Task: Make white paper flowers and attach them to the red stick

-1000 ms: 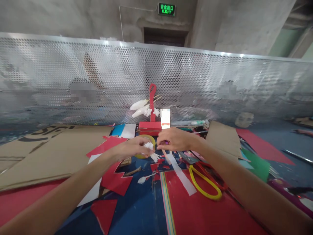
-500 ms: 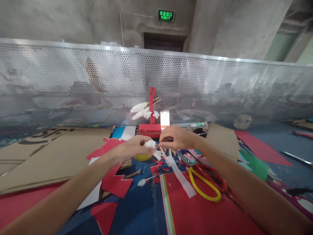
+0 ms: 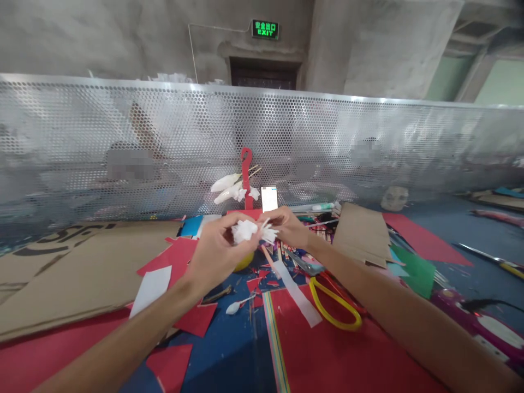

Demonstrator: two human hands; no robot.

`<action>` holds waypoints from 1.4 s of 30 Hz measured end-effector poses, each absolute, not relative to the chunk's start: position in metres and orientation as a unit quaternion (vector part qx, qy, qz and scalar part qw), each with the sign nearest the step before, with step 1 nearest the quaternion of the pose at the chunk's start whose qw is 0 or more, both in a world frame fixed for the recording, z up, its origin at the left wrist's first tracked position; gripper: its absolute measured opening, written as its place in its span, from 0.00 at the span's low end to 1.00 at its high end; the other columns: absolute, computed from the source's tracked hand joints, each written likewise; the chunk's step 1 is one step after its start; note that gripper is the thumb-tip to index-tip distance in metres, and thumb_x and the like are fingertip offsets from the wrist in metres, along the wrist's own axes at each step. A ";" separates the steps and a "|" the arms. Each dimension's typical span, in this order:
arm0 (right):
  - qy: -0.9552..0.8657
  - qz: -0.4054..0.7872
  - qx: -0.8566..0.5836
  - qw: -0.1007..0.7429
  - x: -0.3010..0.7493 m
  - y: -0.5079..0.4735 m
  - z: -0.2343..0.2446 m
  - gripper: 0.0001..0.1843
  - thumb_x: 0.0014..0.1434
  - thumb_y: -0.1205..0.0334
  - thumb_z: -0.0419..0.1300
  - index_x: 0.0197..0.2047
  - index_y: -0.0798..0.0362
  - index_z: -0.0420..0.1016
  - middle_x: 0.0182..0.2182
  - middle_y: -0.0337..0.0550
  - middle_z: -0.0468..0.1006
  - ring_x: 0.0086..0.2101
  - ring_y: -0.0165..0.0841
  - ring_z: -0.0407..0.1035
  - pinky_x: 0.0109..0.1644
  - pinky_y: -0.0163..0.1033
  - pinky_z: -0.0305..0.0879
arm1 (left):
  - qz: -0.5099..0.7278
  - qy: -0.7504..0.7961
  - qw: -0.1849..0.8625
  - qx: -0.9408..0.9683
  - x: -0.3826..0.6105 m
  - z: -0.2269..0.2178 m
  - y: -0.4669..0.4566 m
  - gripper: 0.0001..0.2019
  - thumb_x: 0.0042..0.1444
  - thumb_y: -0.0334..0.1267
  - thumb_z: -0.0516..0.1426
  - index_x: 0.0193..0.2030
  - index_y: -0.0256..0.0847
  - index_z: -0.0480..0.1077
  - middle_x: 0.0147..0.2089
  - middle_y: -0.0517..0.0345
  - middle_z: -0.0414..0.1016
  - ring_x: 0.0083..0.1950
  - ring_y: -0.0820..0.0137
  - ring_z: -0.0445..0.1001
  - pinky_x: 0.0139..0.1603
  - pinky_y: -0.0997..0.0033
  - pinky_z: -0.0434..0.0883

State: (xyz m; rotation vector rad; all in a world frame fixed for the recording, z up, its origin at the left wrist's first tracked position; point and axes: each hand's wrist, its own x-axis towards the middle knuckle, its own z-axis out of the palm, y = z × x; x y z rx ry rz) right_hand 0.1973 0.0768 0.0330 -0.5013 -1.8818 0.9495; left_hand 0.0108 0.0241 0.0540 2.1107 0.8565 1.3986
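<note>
My left hand (image 3: 216, 248) is closed around a crumpled white paper flower (image 3: 244, 231), its thumb and fingers pinching it from the side. A fringe of thin white strips (image 3: 268, 232) sticks out between my two hands. Against that fringe, the fingertips of my right hand (image 3: 289, 226) are pinched together. Whether fringe and flower are one piece, I cannot tell. Just behind the hands stands a red hooked upright (image 3: 246, 177) with white buds on sticks (image 3: 225, 183) beside it. Below them a white paper strip (image 3: 298, 297) lies across red paper sheets (image 3: 339, 355).
Scissors (image 3: 335, 314) with yellow and red handles lie on the red sheets. Cardboard (image 3: 82, 267) covers the left side, with red scraps (image 3: 170, 365) nearby. A lit phone (image 3: 269, 198) leans at the back before a perforated metal screen (image 3: 327, 147). A purple device (image 3: 475, 322) sits right.
My hands have come closer together and slightly up, and the fringe now shows between them. My left hand has turned, exposing more of the white flower. The whole view has shifted a little.
</note>
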 end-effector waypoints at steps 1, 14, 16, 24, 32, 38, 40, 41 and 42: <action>-0.750 0.392 -0.206 0.492 0.189 0.074 0.031 0.18 0.52 0.49 0.65 0.27 0.58 0.77 0.22 0.40 0.74 0.23 0.26 0.63 0.27 0.32 0.58 | 0.543 0.315 0.206 0.751 0.010 0.055 0.024 0.07 0.51 0.39 0.62 0.33 0.37 0.73 0.27 0.60 0.73 0.25 0.76 0.68 0.25 0.77 0.66; -0.830 0.192 -0.333 0.404 0.149 0.025 0.044 0.19 0.68 0.61 0.47 0.54 0.55 0.74 0.28 0.40 0.78 0.26 0.26 0.65 0.33 0.32 0.57 | 0.631 0.342 0.031 0.696 -0.021 0.060 0.065 0.07 0.49 0.35 0.61 0.36 0.39 0.76 0.33 0.60 0.78 0.31 0.74 0.72 0.31 0.77 0.69; -0.849 0.137 -0.354 0.367 0.152 0.026 0.047 0.18 0.67 0.63 0.47 0.52 0.55 0.76 0.29 0.41 0.78 0.28 0.27 0.66 0.35 0.33 0.56 | 0.592 0.353 0.052 0.723 -0.026 0.055 0.073 0.08 0.50 0.35 0.59 0.37 0.40 0.76 0.35 0.60 0.79 0.33 0.72 0.73 0.34 0.76 0.69; -0.899 -0.120 -0.358 0.223 0.194 0.045 0.067 0.14 0.58 0.75 0.50 0.36 0.52 0.75 0.32 0.41 0.77 0.32 0.32 0.62 0.34 0.38 0.48 | 0.418 0.350 0.233 0.805 -0.018 0.028 0.085 0.10 0.51 0.41 0.60 0.36 0.37 0.76 0.32 0.57 0.77 0.30 0.71 0.71 0.31 0.75 0.66; -0.923 -0.102 -0.292 0.230 0.223 0.076 0.061 0.15 0.62 0.73 0.50 0.41 0.52 0.77 0.38 0.43 0.78 0.40 0.34 0.65 0.47 0.40 0.54 | 0.360 0.318 0.371 0.795 -0.005 0.034 0.065 0.10 0.49 0.42 0.64 0.35 0.37 0.76 0.30 0.59 0.74 0.27 0.75 0.66 0.27 0.77 0.62; -0.866 -0.146 -0.318 0.357 0.209 0.063 0.060 0.10 0.63 0.62 0.57 0.46 0.51 0.77 0.45 0.48 0.69 0.47 0.38 0.61 0.53 0.45 0.56 | 0.380 0.329 0.454 0.736 -0.009 0.031 0.076 0.11 0.47 0.42 0.65 0.32 0.35 0.73 0.29 0.58 0.74 0.30 0.74 0.70 0.32 0.75 0.66; -0.853 -0.118 -0.329 0.388 0.199 0.054 0.060 0.10 0.62 0.60 0.59 0.46 0.52 0.75 0.42 0.47 0.68 0.45 0.37 0.61 0.50 0.43 0.59 | 0.403 0.333 0.473 0.709 -0.013 0.034 0.079 0.11 0.46 0.42 0.66 0.31 0.36 0.73 0.29 0.59 0.74 0.30 0.74 0.70 0.34 0.75 0.68; -0.852 -0.087 -0.326 0.400 0.193 0.050 0.059 0.09 0.63 0.59 0.58 0.45 0.52 0.73 0.41 0.46 0.68 0.43 0.36 0.62 0.49 0.42 0.59 | 0.416 0.335 0.480 0.696 -0.017 0.036 0.081 0.11 0.46 0.41 0.66 0.31 0.36 0.72 0.29 0.59 0.74 0.30 0.74 0.70 0.34 0.75 0.68; -0.848 -0.043 -0.327 0.415 0.187 0.047 0.056 0.08 0.63 0.58 0.58 0.42 0.52 0.71 0.39 0.45 0.69 0.42 0.35 0.63 0.48 0.42 0.60 | 0.425 0.335 0.485 0.687 -0.020 0.039 0.082 0.11 0.46 0.41 0.66 0.30 0.36 0.72 0.29 0.59 0.74 0.29 0.74 0.70 0.34 0.75 0.68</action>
